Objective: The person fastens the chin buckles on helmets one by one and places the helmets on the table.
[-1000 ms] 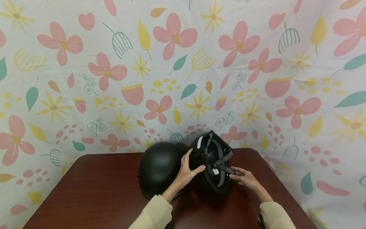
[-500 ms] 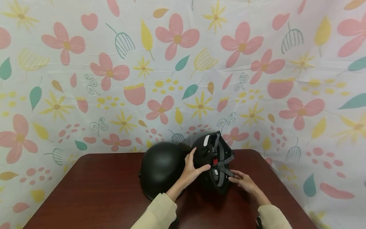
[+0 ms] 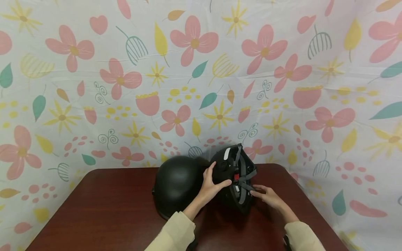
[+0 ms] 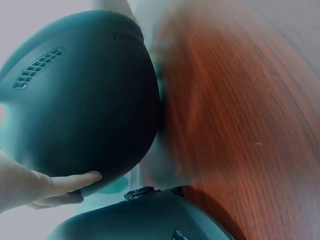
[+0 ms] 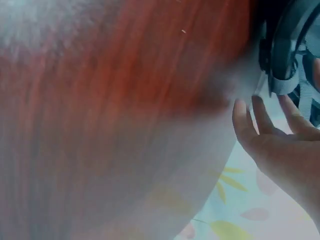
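Observation:
A black helmet (image 3: 223,170) is tipped on its side on the table, its strapped inside facing right. My left hand (image 3: 209,188) holds its shell, fingers spread on the outside and thumb reaching toward the rim. In the left wrist view, those fingertips (image 4: 85,179) lie against the vented shell. My right hand (image 3: 270,198) holds the right-hand rim near a grey chin strap (image 3: 246,184); in the right wrist view its fingers (image 5: 295,117) bend at the rim's edge. Inside the helmet shows a small red patch (image 3: 236,177). A second, smooth black helmet (image 3: 177,184) stands dome up at left.
The dark red-brown wooden table (image 3: 103,209) ends at a flower-printed cloth backdrop (image 3: 125,104) close behind the helmets. The second helmet sits right beside my left forearm.
Since a second ago, the tipped helmet has turned slightly, bringing the red patch into view and hiding part of a white label. Both hands keep their hold; little differs over the last half second.

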`<state>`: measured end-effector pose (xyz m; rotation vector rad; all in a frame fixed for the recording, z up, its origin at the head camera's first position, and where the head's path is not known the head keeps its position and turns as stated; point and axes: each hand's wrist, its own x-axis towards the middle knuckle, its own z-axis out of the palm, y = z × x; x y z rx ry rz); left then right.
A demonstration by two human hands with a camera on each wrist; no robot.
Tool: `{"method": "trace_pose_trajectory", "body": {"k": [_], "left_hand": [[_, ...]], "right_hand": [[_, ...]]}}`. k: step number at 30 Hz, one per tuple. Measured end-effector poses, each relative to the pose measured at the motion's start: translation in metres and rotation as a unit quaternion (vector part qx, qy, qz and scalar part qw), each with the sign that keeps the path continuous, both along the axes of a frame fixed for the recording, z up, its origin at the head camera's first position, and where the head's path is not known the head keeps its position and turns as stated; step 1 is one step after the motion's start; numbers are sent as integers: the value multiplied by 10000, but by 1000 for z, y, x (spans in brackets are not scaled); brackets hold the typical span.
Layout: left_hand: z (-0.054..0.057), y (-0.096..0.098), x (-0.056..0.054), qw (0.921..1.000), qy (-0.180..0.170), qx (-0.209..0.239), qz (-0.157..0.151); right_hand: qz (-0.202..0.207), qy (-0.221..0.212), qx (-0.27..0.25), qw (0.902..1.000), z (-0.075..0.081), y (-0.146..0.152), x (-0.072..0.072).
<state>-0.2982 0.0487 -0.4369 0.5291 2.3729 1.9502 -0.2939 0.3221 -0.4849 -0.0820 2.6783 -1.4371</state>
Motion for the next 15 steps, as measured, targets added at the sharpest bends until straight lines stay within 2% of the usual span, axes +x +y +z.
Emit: {"method": "trace_pose_trajectory", "body": {"k": [6,15], "left_hand": [[1,3,1,9999,58,-106,86],[-1,7,-1,9998,93,-175,95]], "right_hand": [[-118,407,29,9991,22,-11,3],[-71,1014,-667,9926,59,-24,12]]}}
